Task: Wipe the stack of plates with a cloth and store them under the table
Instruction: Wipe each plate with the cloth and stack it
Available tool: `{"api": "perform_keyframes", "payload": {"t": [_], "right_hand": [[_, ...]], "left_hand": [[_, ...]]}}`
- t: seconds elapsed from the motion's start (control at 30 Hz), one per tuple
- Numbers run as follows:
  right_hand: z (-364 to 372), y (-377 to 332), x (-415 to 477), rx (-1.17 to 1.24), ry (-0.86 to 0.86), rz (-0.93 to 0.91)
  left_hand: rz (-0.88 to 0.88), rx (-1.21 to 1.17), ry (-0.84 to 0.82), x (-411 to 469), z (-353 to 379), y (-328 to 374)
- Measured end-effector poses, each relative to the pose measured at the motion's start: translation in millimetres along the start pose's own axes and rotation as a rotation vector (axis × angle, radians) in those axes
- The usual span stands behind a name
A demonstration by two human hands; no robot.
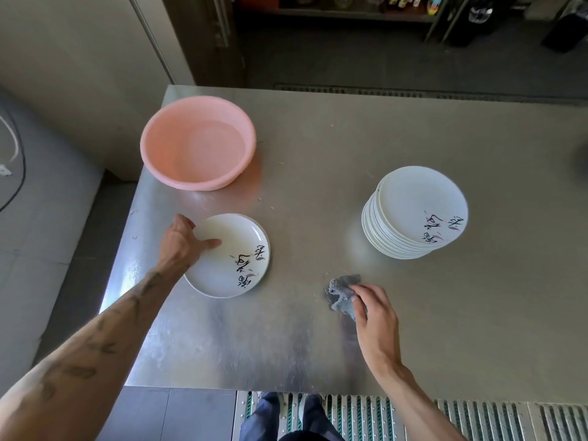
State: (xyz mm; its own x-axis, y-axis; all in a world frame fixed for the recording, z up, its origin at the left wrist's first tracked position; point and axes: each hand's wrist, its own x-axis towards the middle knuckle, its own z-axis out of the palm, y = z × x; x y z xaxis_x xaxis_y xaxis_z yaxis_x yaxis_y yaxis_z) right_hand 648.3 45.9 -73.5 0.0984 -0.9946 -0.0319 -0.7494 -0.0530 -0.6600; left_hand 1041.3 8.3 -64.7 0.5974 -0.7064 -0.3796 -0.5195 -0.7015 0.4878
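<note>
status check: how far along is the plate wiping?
Early. Done: at most a plate or two set apart to the left of the stack. In hand: the left hand grips a plate by its rim, and the right hand pinches the cloth lying on the table. Left: the tall stack, then storing; under the table is out of view.

Brushed metal table, glossy plates, plastic basin, fuzzy cloth.

The cloth (grey) lies half hidden under the right hand.
</note>
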Motion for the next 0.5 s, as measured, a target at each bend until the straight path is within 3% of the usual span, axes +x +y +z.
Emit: {"api": "perform_keyframes", "payload": {"t": [0.27, 0.5], "right_hand": [[-10.8, -8.1, 7.9, 0.052, 0.039, -0.039], [-28.2, -9.0, 16.8, 0.080, 0.146, -0.115]], "left_hand": [[0.211, -0.157, -0.048, -28.3, -2.2, 22.3], [0.412, -0.212, -0.163, -87.2, 67.2, 63.2]]}}
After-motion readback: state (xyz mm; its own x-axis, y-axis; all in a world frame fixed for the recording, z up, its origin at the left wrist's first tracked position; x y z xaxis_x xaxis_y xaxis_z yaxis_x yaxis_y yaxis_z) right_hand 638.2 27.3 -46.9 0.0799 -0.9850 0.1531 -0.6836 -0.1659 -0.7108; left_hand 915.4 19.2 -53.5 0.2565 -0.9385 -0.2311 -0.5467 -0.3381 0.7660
